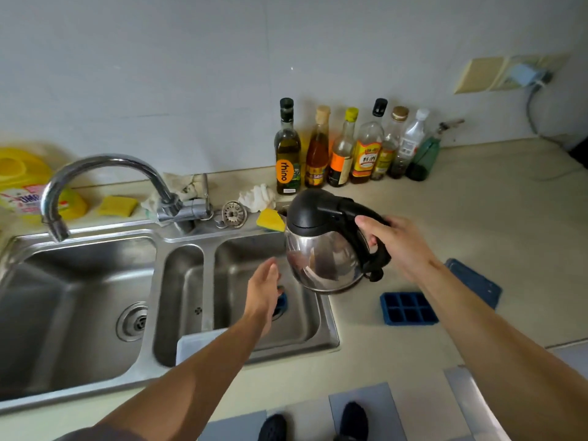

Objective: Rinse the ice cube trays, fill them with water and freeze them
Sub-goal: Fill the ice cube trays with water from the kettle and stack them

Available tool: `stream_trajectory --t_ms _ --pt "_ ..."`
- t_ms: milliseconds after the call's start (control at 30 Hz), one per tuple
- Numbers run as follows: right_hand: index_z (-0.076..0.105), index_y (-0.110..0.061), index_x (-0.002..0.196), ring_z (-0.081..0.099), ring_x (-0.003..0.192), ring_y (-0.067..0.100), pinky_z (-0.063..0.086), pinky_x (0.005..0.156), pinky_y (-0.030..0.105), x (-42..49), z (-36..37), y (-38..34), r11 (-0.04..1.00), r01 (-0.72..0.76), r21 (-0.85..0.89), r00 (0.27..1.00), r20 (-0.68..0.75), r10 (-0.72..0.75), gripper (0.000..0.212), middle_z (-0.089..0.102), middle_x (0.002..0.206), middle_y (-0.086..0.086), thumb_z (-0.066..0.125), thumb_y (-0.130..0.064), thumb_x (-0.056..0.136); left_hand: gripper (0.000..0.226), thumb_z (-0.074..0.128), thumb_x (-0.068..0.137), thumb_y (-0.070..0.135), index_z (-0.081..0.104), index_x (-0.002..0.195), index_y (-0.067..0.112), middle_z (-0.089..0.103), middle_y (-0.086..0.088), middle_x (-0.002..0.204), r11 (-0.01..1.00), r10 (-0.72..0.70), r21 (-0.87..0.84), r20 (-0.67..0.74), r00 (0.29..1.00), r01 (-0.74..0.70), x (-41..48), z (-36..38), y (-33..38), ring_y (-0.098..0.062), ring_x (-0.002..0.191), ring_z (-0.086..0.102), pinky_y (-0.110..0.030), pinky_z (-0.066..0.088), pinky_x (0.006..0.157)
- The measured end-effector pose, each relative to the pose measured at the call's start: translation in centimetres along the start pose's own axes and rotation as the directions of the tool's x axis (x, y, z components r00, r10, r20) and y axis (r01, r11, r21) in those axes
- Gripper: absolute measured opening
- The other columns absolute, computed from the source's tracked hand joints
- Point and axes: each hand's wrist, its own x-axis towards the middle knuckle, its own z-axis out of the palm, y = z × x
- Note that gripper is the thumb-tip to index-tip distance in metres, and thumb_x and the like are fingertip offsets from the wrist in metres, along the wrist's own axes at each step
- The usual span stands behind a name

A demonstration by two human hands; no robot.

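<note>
Head view: the right hand (397,246), fingers wrapped around the handle, holds a kettle (324,249) at mid-frame. Just lower right lies the blue ice cube tray (409,308) on the tabletop (477,218). Over the sink (95,281), the left hand (264,291) reaches out, spread and empty.

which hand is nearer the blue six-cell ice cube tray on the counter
Right. The right hand grips the kettle handle just above the blue six-cell ice cube tray; the left hand hovers over the sink basin.
</note>
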Motion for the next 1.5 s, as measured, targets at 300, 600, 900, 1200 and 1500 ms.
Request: stream_trajectory --t_ms 300,600,900,1200,1500 --pt "0.064 -0.024 0.058 0.066 0.074 0.022 0.051 0.072 0.036 -4.0 4.3 -3.7 0.972 -0.042 -0.23 0.998 0.044 0.054 0.042 0.064 0.062 -0.001 0.077 -0.059 0.079 0.03 0.045 0.108 0.033 0.075 0.108 0.032 0.075 0.001 0.117 0.949 -0.149 -0.228 0.286 0.946 0.218 -4.0 -3.4 -2.4 -0.016 0.112 0.069 -0.05 0.049 0.103" --pt "0.066 -0.016 0.065 0.06 0.055 0.013 0.045 0.059 0.03 -4.2 6.7 -6.6 0.901 -0.04 -0.432 0.998 0.033 0.061 0.052 0.059 0.047 -0.009 0.075 -0.067 0.075 0.034 0.043 0.108 0.037 0.077 0.106 0.033 0.074 -0.005 0.119 0.912 -0.213 -0.261 0.357 0.909 0.316 -5.1 -4.5 -3.2 -0.019 0.107 0.073 -0.049 0.05 0.102" --pt "0.071 -0.009 0.07 0.066 0.065 0.02 0.045 0.058 0.03 -2.8 8.7 -8.0 0.829 0.018 -0.559 0.997 0.074 0.028 0.058 0.067 0.064 0.003 0.073 -0.067 0.077 0.03 0.044 0.108 0.033 0.068 0.122 0.021 0.073 -0.013 0.12 0.858 -0.255 -0.344 0.358 0.898 0.381 -4.9 -4.8 -3.5 -0.03 0.113 0.07 -0.048 0.055 0.098" --pt "0.07 -0.011 0.066 0.063 0.061 0.018 0.04 0.054 0.029 -1.7 10.5 -8.5 0.757 0.058 -0.65 0.995 0.096 0.007 0.06 0.065 0.063 0.003 0.073 -0.07 0.075 0.029 0.042 0.109 0.027 0.062 0.127 0.018 0.072 -0.017 0.12 0.813 -0.292 -0.382 0.385 0.876 0.439 -4.9 -5.1 -3.7 -0.032 0.106 0.071 -0.047 0.058 0.091" --pt "0.069 -0.004 0.07 0.061 0.062 0.022 0.039 0.058 0.035 -0.8 11.6 -8.5 0.728 0.068 -0.683 0.995 0.101 0.003 0.07 0.064 0.066 0.007 0.072 -0.074 0.072 0.028 0.042 0.109 0.026 0.061 0.128 0.017 0.071 -0.02 0.12 0.788 -0.309 -0.398 0.405 0.861 0.47 -4.6 -5.6 -3.7 -0.035 0.109 0.071 -0.05 0.055 0.097"
